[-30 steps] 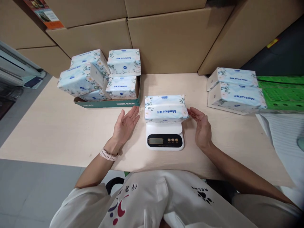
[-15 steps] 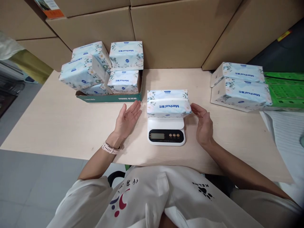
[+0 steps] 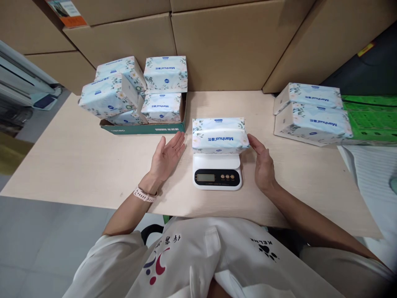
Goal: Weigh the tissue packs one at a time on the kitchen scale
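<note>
A blue-and-white floral pack of tissues (image 3: pixel 219 134) rests on a white digital kitchen scale (image 3: pixel 216 162) in front of me. The scale's display (image 3: pixel 205 178) shows no digits that I can read. My left hand (image 3: pixel 167 155) lies palm up on the table, left of the scale, with its fingers stretched out and nothing in it. At the pack's right end is my right hand (image 3: pixel 263 163), its fingers extended and the fingertips close to the wrapper. Whether they touch it I cannot tell. Neither hand grips anything.
A green shallow box (image 3: pixel 139 129) holding several tissue packs (image 3: pixel 107 95) stands at the back left. Two stacked packs (image 3: pixel 319 120) sit at the right beside green crates (image 3: pixel 369 120). Large cardboard boxes (image 3: pixel 226 45) line the table's back edge.
My right hand has shifted very slightly left. The person in olive-coloured clothing at the far left has mostly moved out of view. The tissue pack and scale stay put.
</note>
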`<action>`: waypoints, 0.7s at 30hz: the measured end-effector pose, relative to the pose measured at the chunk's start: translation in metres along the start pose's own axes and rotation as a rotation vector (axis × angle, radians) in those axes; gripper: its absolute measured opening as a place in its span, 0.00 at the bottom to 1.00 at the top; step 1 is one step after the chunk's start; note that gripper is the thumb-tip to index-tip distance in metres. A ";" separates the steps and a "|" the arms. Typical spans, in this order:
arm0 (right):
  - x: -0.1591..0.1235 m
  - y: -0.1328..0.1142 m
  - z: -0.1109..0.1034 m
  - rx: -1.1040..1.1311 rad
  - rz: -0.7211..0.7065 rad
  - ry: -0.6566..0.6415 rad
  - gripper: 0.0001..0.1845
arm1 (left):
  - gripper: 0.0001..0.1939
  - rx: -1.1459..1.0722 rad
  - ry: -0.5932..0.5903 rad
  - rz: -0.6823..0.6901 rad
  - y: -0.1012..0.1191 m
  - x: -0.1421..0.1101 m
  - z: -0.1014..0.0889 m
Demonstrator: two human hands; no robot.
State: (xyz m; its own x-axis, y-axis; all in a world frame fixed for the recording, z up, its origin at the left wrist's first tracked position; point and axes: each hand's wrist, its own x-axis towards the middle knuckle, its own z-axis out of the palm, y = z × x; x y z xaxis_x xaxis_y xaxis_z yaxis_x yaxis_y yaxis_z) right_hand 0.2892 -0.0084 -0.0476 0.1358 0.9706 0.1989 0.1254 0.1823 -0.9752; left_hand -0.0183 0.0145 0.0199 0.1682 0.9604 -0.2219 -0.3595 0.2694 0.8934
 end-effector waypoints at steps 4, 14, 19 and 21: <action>-0.001 0.002 0.000 0.009 0.028 -0.048 0.38 | 0.38 0.012 -0.011 -0.002 0.000 -0.001 0.000; 0.003 0.004 -0.001 0.009 0.020 -0.086 0.38 | 0.41 0.167 -0.097 0.122 -0.001 -0.003 0.004; 0.003 -0.004 0.012 0.077 0.037 -0.161 0.39 | 0.41 0.148 -0.245 0.092 -0.002 -0.004 0.025; 0.006 -0.006 0.014 0.089 0.016 -0.148 0.39 | 0.39 0.115 -0.300 0.075 0.002 -0.002 0.040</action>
State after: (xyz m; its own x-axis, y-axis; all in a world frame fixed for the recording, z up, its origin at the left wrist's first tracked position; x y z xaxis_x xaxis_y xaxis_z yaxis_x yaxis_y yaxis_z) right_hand 0.2760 -0.0019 -0.0416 -0.0101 0.9849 0.1729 0.0356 0.1731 -0.9843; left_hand 0.0175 0.0099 0.0374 0.4141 0.9092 -0.0441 -0.2784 0.1726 0.9448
